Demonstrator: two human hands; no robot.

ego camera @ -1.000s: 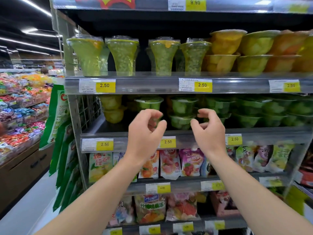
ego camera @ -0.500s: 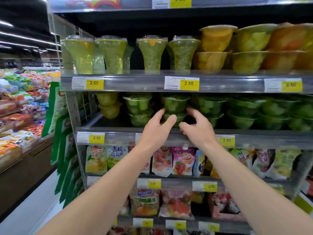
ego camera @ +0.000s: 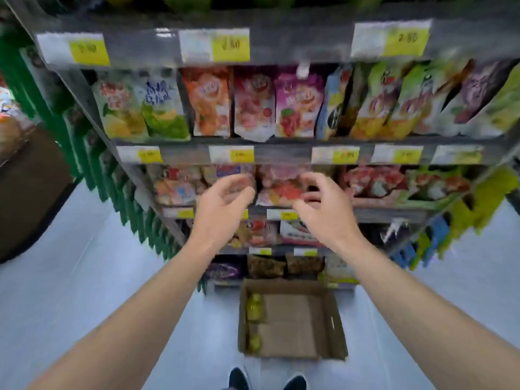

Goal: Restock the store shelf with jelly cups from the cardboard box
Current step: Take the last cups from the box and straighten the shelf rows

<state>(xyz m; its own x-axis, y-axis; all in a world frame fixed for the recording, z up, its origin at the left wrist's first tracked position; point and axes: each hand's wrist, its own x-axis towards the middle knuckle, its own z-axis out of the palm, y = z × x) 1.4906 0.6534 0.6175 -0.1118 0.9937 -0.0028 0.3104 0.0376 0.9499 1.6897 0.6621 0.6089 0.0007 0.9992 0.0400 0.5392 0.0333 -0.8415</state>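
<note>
Two or three yellow-green jelly cups (ego camera: 254,308) lie along the left inner wall of the cardboard box (ego camera: 292,319), which sits open on the pale floor (ego camera: 84,277) at the foot of the store shelf (ego camera: 281,153); the rest of the box shows bare brown cardboard. Motion blur keeps the exact count of cups unclear. Just below the box, at the bottom edge of the view, are the toes of two dark shoes (ego camera: 239,378). Above the box, both bare forearms reach forward and the hands hang in the air in front of the lower shelf levels, apart from each other and holding nothing. The left hand (ego camera: 222,206) has its fingers loosely curled with the thumb out, and the right hand (ego camera: 323,209) is likewise half curled and relaxed, fingers bent toward the shelf. Behind them, the shelf levels carry rows of bright snack pouches (ego camera: 253,105) in orange, pink, purple and green, packed side by side, with yellow price tags (ego camera: 230,46) on each shelf edge. Darker packets (ego camera: 266,266) fill the lowest level, right behind the box. Green packs (ego camera: 92,164) hang in a column down the shelf's left side, and yellow and blue ones (ego camera: 484,198) hang on the right side. At far left a dark rounded display (ego camera: 28,192) stands across the aisle.
</note>
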